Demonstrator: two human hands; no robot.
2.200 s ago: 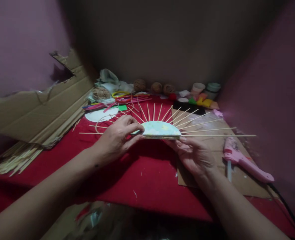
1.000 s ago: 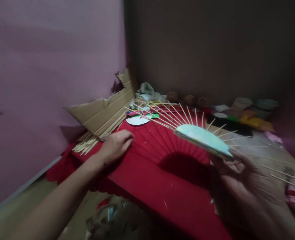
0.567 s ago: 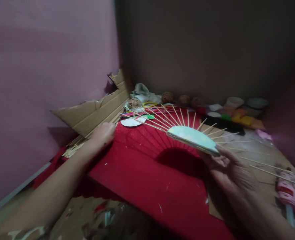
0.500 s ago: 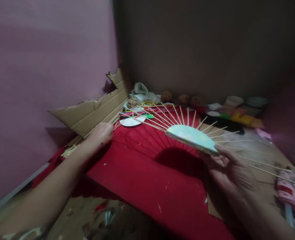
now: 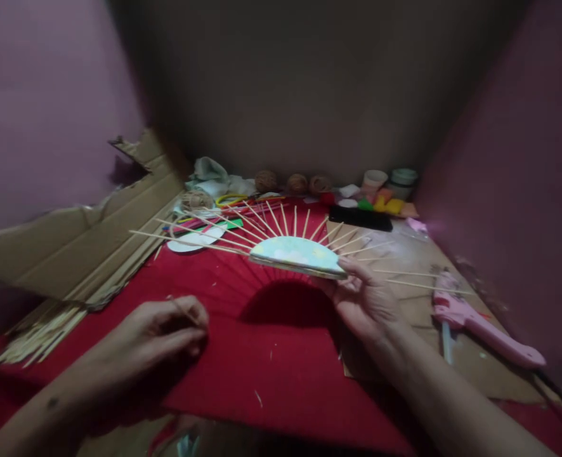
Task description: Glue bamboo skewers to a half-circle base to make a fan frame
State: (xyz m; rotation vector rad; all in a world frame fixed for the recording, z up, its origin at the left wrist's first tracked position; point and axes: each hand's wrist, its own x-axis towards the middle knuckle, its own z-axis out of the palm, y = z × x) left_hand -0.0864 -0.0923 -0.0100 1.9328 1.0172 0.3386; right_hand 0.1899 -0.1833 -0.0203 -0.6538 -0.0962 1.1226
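My right hand (image 5: 364, 298) grips the right end of a pale blue-green half-round piece (image 5: 295, 252), thumb on top and fingers beneath. Thin wooden sticks (image 5: 274, 219) fan out from its curved edge, and it is held above the red cloth (image 5: 262, 381), where its shadow falls. Lower left, my left hand (image 5: 179, 327) is closed, with a short thin stick (image 5: 179, 308) showing between its fingers. A white oval piece (image 5: 196, 240) lies behind the sticks.
Torn cardboard (image 5: 85, 235) leans at the left beside a bundle of sticks (image 5: 43, 333). A pink glue gun (image 5: 490, 330) lies on cardboard at the right. Twine balls (image 5: 297, 184), a black phone (image 5: 359, 218) and cups (image 5: 402, 181) stand or lie along the back.
The view has turned right. My left hand has come back from the white oval piece toward the near part of the red cloth. My right hand still holds the half-round piece.
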